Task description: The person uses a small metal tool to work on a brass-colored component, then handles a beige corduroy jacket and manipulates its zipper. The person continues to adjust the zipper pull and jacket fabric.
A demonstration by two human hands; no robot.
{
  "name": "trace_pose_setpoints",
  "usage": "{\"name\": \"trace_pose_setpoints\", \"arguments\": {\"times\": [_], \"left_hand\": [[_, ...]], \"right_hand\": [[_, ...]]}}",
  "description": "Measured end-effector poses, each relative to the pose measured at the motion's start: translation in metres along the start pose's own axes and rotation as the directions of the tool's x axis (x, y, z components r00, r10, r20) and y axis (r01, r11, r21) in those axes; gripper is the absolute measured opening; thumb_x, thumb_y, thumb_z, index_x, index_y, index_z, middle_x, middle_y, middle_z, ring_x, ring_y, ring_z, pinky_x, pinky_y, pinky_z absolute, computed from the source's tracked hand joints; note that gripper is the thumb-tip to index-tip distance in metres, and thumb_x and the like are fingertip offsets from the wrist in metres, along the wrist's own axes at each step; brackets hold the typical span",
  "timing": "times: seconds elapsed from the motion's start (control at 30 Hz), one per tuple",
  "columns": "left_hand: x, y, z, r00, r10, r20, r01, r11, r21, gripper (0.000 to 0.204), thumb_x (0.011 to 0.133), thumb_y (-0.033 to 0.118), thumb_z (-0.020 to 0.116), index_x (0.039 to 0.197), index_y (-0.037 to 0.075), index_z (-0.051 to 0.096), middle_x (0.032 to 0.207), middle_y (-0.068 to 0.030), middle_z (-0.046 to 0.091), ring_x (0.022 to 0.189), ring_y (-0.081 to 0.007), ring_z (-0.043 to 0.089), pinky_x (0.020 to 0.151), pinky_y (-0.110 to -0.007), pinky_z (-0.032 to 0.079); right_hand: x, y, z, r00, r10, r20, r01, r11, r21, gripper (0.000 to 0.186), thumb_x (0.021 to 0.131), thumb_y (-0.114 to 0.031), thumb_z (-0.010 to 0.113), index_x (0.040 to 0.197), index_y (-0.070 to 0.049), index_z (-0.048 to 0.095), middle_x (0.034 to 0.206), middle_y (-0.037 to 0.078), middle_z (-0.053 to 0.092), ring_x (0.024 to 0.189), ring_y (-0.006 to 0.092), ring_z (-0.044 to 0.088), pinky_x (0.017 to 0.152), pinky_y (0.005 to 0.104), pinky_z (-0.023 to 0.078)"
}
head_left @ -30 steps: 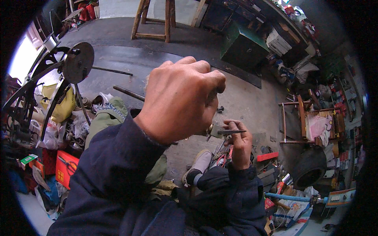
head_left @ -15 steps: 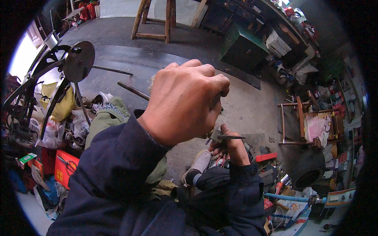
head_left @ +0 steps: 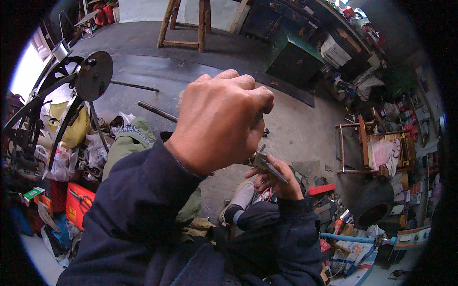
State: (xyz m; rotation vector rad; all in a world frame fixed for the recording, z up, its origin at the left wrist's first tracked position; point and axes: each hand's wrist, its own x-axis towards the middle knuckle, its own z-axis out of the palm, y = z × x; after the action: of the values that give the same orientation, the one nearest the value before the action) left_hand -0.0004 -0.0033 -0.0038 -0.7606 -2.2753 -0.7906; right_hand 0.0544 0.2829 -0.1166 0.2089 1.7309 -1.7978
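Note:
My left hand [head_left: 217, 121] is large in the middle of the view, closed in a fist with its back towards me. What lies inside the fist is hidden. A small dark knob [head_left: 265, 132] shows just past its right side. Below and right of the fist, my right hand [head_left: 285, 180] has its fingers curled about a small grey metal piece with a flat, blade-like leaf [head_left: 275, 170]. The leaf slants down to the right, across that palm. The piece's upper end comes close to the underside of my fist; whether they touch I cannot tell.
A dark metal rod [head_left: 157, 112] runs behind my left hand. At left stands a black iron machine with a round disc [head_left: 94, 75], above plastic bags. A wooden stool [head_left: 183, 44], green box [head_left: 296, 59], small wooden chair [head_left: 367, 145] and tyre [head_left: 374, 209] stand around the floor.
The metal piece has turned: its leaf pointed level to the right and now slants downward. My left fist has shifted slightly left. My right hand has changed its hold a little.

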Motion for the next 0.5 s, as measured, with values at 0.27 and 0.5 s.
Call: {"name": "trace_pose_setpoints", "arguments": {"times": [0.27,0.5], "left_hand": [[0.000,0.000,-0.001,0.999,-0.010,0.051,0.010,1.000,-0.002,0.018,0.083,0.016,0.085,0.101,0.014,0.086,0.100,-0.0084,0.081,0.101,-0.0304,0.077,0.082,-0.047,0.058],[0.000,0.000,-0.001,0.998,-0.007,0.057,0.008,1.000,-0.018,0.018,0.084,0.017,0.086,0.101,0.014,0.086,0.100,-0.0084,0.081,0.101,-0.0303,0.077,0.082,-0.047,0.058]], "right_hand": [[-0.002,0.005,0.011,0.999,-0.004,0.038,-0.003,0.985,0.173,0.077,0.113,-0.065,0.058,0.152,0.001,0.062,0.117,0.023,0.081,0.078,0.0205,0.074,0.069,0.0348,0.064],[-0.003,-0.003,0.013,0.993,-0.115,0.024,0.112,0.990,0.090,0.064,0.107,-0.039,0.078,0.155,-0.001,0.061,0.125,0.016,0.081,0.097,0.0231,0.077,0.087,0.0383,0.063]]}}
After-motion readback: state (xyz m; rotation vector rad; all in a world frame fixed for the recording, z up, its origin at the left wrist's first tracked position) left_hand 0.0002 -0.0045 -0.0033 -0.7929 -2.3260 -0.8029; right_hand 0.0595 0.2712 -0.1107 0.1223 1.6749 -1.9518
